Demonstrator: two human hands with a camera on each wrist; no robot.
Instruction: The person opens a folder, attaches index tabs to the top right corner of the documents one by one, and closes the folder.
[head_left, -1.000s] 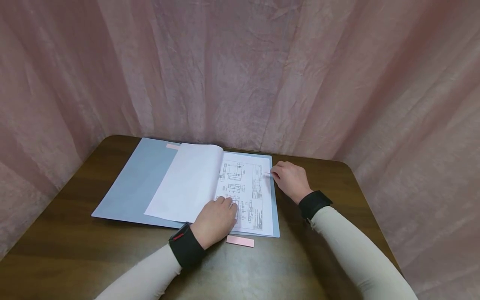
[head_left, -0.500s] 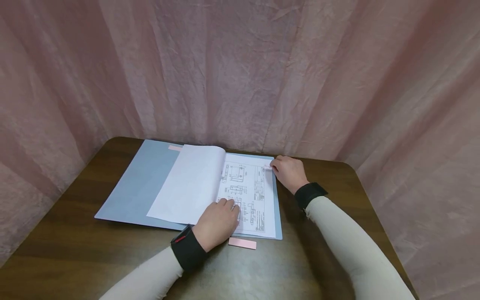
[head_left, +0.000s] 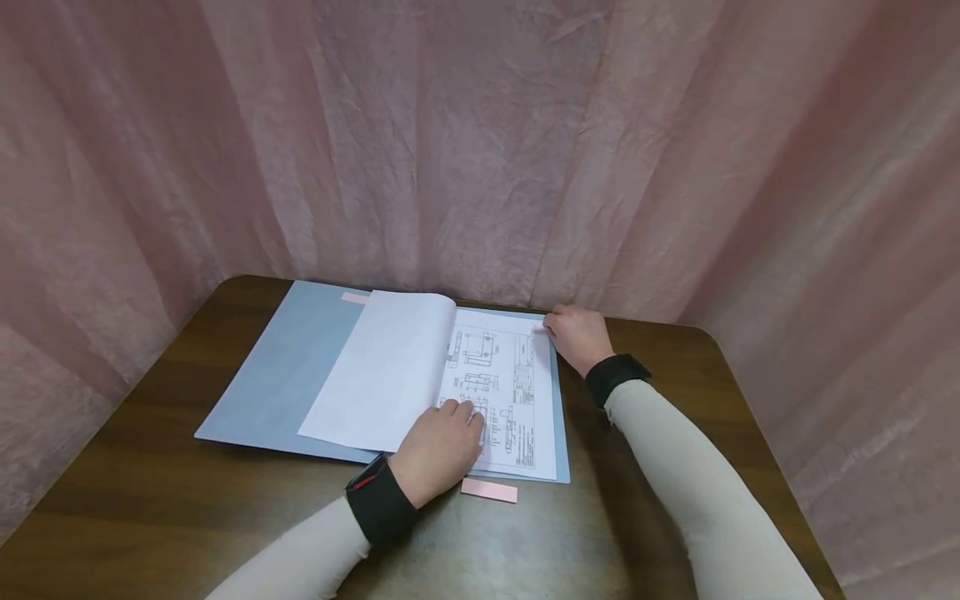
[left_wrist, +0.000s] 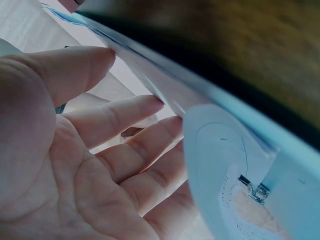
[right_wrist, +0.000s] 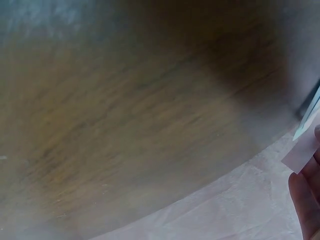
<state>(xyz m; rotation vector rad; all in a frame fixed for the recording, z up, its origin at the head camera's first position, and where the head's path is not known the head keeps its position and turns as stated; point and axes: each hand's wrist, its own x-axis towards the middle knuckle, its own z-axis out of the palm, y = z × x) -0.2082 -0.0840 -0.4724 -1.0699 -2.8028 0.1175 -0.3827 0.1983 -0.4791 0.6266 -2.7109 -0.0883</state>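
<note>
One probably light, flimsy pink slip point(right_wrist: 300, 153), best held by an end, is pinched by the right hand point(head_left: 581, 337) at the far-right corner of the drawing point(head_left: 504, 385); the left hand point(head_left: 441, 450) rests there too, nearer, fingers extended.

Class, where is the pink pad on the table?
In the head view, the pink pad lies on the table by the near edge of the folder, right of the left hand.

Pale-blue folder point(head_left: 288, 375), white sheet point(head_left: 498, 358) with black diagrams point(head_left: 478, 382), pink strip point(right_wrist: 300, 156), brown wood-grained table point(head_left: 675, 400)
</note>
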